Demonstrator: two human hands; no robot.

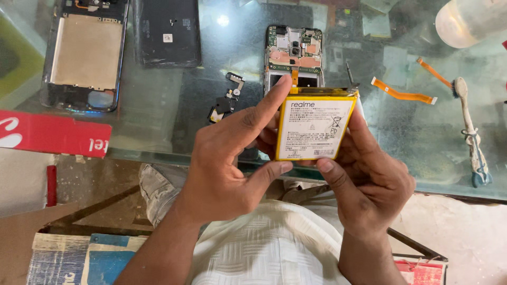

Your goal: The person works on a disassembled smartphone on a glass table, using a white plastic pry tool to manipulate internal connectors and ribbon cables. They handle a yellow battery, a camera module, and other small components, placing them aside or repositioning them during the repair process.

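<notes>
Both hands hold a phone battery above the glass bench.

The left hand [224, 158] pinches the yellow-edged phone battery [315, 128] by its left edge, forefinger along the top corner and thumb under the bottom; the right hand [364, 174] is clamped on its right and lower edge. The battery hangs in front of the opened phone [293, 55], its flex tab [294, 79] pointing towards it. A thin metal tool [350, 76] stands just beside the top right corner. Squeezing hard could bend the soft cell, and that tool tip could nick its wrap; a slip would drop it onto the bench [158, 105].
</notes>
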